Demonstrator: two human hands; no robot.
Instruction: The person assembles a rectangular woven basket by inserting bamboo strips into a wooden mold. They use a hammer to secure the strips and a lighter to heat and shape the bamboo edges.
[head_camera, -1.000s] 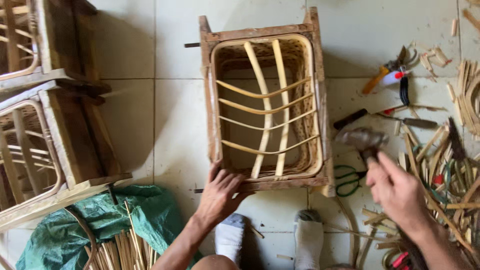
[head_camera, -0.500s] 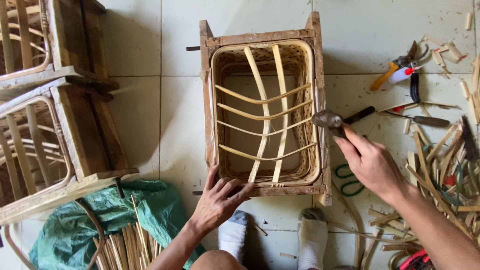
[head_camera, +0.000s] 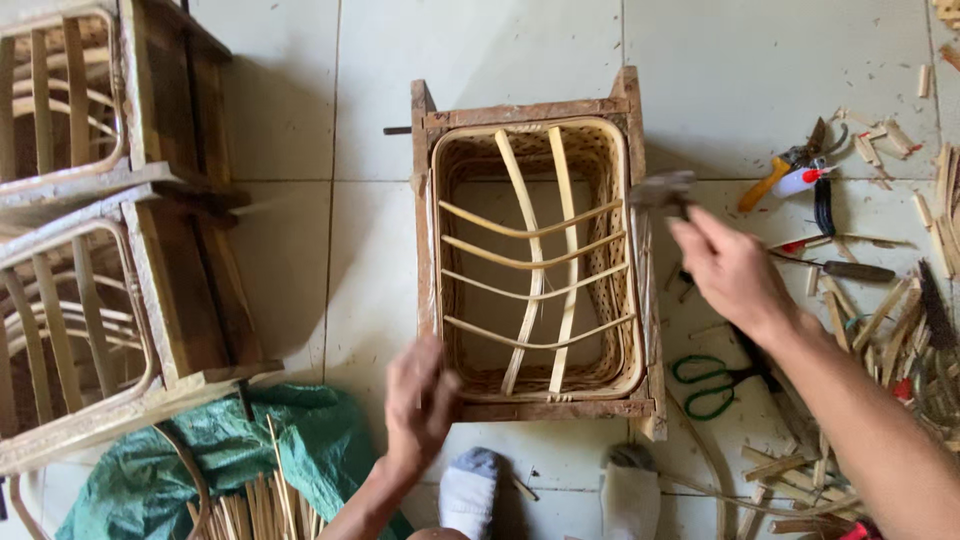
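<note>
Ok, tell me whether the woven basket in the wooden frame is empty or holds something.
Empty. Between the crossed cane strips of the woven basket, only bare floor tile shows; nothing lies inside it.

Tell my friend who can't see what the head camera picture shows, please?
Seen from above, the right hand holds a hammer at the rim of a woven basket in a wooden frame on a tiled floor. The left hand is blurred by the frame's near corner.

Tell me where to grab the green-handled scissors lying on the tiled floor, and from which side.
Take the green-handled scissors by the two finger loops, coming from above on the side toward the wooden frame with the woven rattan basket. The loops lie flat and bare on the tile there, while the blade end runs under the right forearm and looks hidden.
</note>
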